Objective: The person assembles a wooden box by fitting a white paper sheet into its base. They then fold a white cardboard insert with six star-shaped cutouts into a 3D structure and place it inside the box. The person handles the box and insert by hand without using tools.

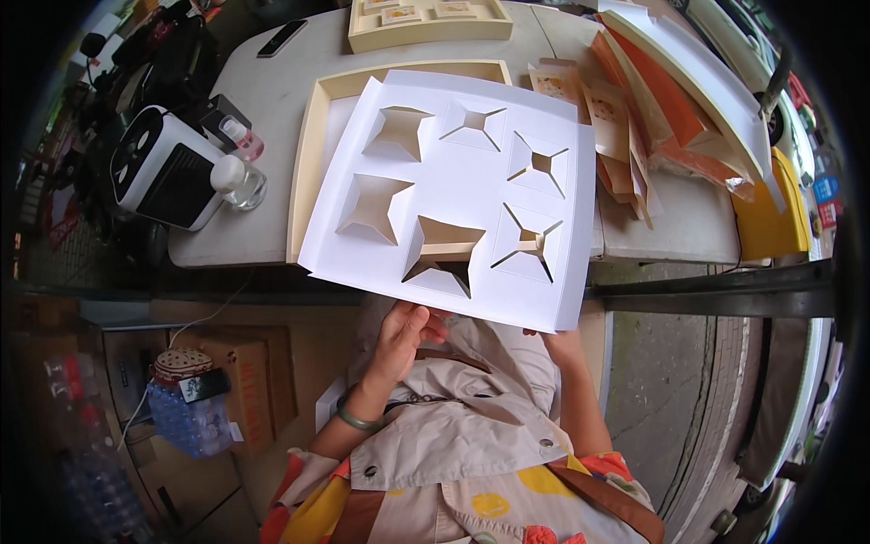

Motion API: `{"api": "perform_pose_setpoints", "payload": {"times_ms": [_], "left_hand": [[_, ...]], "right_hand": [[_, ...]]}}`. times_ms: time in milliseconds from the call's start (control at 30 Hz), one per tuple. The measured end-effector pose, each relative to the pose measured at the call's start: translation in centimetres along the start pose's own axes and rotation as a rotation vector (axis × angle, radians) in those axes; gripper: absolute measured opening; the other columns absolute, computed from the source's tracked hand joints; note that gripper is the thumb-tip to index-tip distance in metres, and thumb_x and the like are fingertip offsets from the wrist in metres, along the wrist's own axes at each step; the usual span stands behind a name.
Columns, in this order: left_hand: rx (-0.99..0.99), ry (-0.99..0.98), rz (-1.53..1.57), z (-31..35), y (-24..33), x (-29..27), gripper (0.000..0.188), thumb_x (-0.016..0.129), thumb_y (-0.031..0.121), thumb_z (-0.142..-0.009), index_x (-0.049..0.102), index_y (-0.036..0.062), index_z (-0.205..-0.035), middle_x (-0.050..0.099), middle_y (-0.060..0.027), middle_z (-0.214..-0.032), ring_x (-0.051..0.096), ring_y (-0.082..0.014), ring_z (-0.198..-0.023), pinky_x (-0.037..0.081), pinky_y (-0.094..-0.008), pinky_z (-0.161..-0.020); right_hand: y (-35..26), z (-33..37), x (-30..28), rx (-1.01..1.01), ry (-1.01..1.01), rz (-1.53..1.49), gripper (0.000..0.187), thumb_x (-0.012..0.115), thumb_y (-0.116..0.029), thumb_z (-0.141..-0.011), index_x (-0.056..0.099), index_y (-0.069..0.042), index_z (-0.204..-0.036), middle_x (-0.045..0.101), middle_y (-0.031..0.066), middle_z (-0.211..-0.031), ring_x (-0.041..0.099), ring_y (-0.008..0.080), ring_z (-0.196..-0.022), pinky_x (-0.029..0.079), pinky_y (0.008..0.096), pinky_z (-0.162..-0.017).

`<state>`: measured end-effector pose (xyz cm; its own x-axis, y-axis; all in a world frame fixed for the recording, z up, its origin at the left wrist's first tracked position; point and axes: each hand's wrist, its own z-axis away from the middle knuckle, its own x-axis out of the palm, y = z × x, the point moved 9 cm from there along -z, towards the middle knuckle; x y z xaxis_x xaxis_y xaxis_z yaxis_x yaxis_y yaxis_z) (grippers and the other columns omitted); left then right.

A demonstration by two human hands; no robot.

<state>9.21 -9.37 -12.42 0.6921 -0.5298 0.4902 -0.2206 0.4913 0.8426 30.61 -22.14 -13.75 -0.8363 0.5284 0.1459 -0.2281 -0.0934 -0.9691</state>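
A white card insert [453, 181] with raised side walls and several cut-out windows tilts toward me. Three windows on its left and near side have flaps folded wide apart; the others have flaps nearly flat around small gaps. My right hand [560, 351] grips the insert's near right corner, its fingers mostly hidden beneath. My left hand [399, 343], with a green bangle on the wrist, is just below the near edge, thumb and fingers loosely apart; some fingertips are hidden by the card. Behind the insert, a cream box tray [309, 172] lies on the table, partly covered.
At the far edge sits another cream box [430, 34]. Folded orange and cream cartons [652, 118] pile up on the right. On the left are a phone [282, 39], a white-and-black appliance [168, 168], a clear bottle [239, 182] and a pink bottle [243, 138]. The table [217, 245] ends before my lap.
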Motion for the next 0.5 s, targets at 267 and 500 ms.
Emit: {"api": "perform_pose_setpoints", "payload": {"times_ms": [267, 500], "left_hand": [[0.014, -0.043, 0.119, -0.4, 0.4, 1.1, 0.035, 0.052, 0.028, -0.098, 0.049, 0.0033, -0.122, 0.062, -0.0101, -0.108, 0.064, -0.0183, -0.091, 0.052, -0.0302, -0.072], [0.16, 0.098, 0.097, 0.6, 4.0, 0.7, 0.036, 0.053, 0.017, -0.095, 0.043, 0.0033, -0.127, 0.057, -0.009, -0.113, 0.058, -0.0165, -0.102, 0.05, -0.0321, -0.085]], "right_hand": [[-4.6, -2.8, -2.8, 0.026, 0.043, -0.284, 0.024, 0.055, -0.01, -0.094, 0.058, 0.004, -0.114, 0.065, 0.0068, -0.102, 0.06, 0.0093, -0.088, 0.048, 0.0239, -0.078], [-5.6, -0.3, 1.4, -0.148, 0.05, -0.127, 0.024, 0.059, -0.006, -0.092, 0.058, 0.003, -0.114, 0.064, 0.0043, -0.102, 0.057, 0.0068, -0.089, 0.046, 0.0223, -0.078]]}}
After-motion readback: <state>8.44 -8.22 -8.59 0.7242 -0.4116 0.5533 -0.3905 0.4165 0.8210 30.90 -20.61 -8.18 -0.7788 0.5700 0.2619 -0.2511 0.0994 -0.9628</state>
